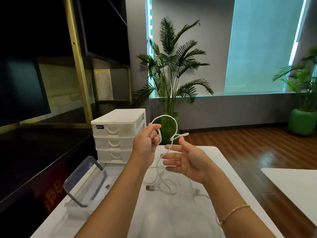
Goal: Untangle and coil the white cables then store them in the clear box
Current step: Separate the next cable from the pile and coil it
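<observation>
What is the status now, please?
Left hand grips cable; right hand open. Knot not undone. Box open.

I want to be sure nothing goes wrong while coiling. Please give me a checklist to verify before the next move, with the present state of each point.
1. Left hand has a firm grip on the white cable: ok, fingers curled round it.
2. Right hand free to guide the cable: ok, fingers straight, holding nothing.
3. Raised loop free of knots: not ok, a small twist sits near the right fingertips.
4. Cables on the table separated: not ok, a tangled pile lies there.
5. Clear box ready: ok, lid open.
6. Box contents: cannot tell.
</observation>
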Available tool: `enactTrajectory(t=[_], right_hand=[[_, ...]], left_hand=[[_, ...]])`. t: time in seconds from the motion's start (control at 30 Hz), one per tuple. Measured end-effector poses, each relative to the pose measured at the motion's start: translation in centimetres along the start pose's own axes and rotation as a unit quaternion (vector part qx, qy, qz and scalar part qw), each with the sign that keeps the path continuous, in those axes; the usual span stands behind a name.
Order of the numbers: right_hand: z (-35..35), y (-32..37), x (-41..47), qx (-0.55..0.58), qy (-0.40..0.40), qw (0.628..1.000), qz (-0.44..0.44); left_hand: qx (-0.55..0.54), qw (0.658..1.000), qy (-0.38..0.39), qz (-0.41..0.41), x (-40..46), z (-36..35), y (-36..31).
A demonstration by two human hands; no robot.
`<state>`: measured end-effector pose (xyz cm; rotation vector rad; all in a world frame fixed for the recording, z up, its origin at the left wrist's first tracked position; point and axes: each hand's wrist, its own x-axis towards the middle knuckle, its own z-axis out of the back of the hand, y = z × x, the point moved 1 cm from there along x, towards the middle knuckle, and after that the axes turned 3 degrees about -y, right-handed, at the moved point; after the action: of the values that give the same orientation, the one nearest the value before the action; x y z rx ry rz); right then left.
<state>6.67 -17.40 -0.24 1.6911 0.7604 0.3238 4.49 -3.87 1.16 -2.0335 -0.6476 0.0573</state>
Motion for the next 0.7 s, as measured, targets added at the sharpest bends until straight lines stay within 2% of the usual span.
enactTrajectory(t=[0.07,0.17,0.33,0.43,0.6,0.7], right_hand=[[-0.6,0.4,-0.2,-0.031,-0.015,0.999,0.032],[-1.3,1.2,0.0,-0.019,-0.061,0.996,0.062],[1.1,4.7,0.7,0.083,-0.133,0.979,0.132],[3.0,7.5,-0.2,0.051,-0.222,0.955,0.189],[4.5,10.5,0.4,-0.02,-0.347,0.911,0.221],[5.6,11.7,1.3,-0.103,-0.428,0.867,0.234]], left_hand=[[0.036,0.999,-0.037,-0.002,-0.1,0.2,0.2],[0.061,0.995,-0.084,0.009,-0.4,0.5,0.4],[-0.009,0.981,-0.196,0.009,0.1,2.5,-1.5],[-0.075,0.965,-0.25,-0.004,0.5,3.9,-3.4],[-0.086,0.948,-0.307,-0.021,0.6,4.2,-5.5],[-0.095,0.939,-0.329,-0.035,0.7,4.5,-6.9]])
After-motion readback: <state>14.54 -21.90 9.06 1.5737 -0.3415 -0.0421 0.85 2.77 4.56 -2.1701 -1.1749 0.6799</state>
